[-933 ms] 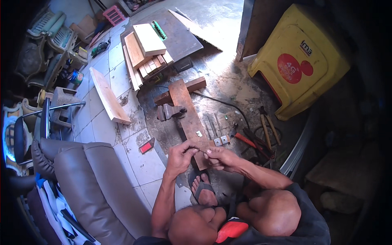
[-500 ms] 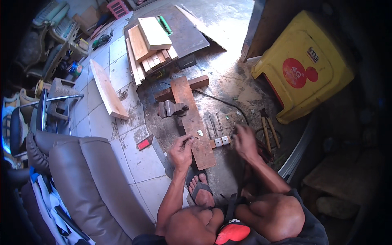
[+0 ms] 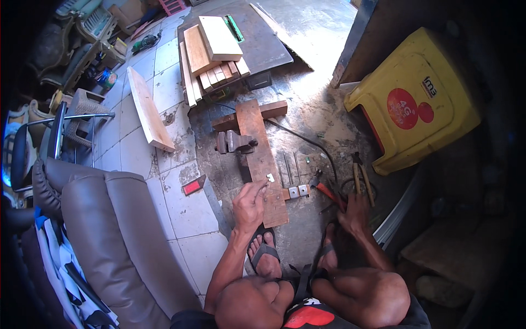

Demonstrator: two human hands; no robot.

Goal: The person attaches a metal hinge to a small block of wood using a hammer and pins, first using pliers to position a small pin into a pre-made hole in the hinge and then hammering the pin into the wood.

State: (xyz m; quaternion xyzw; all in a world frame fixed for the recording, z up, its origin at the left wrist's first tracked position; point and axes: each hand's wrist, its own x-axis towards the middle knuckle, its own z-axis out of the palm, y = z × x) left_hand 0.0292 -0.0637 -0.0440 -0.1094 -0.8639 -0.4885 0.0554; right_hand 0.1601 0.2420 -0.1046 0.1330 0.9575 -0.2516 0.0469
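Observation:
My left hand [image 3: 249, 206] is closed in a pinch over the near end of a worn wooden plank [image 3: 257, 148]. A small thin piece [image 3: 267, 183] shows at its fingertips, too small to name. Just beyond lies a small white piece [image 3: 270, 177] on the plank. My right hand [image 3: 355, 215] is low at the floor to the right, by the handle ends of red-handled pliers [image 3: 327, 192]. Its fingers overlap the end of yellow-handled pincers [image 3: 366, 178]; whether it grips either tool is hidden. Two square metal pieces [image 3: 298, 191] sit beside the plank, below two thin rods [image 3: 292, 167].
A metal clamp [image 3: 235, 142] stands at the plank's left edge, with a wooden crosspiece [image 3: 276, 108] at its far end. Stacked boards [image 3: 219, 41] lie on a low dark table. A yellow plastic stool [image 3: 449, 93] is at right, a brown padded seat [image 3: 115, 230] at left.
My right hand has moved right and nearer to me, uncovering the red-handled pliers. My left hand has shifted slightly right, still pinched at the plank. The view has shifted a little.

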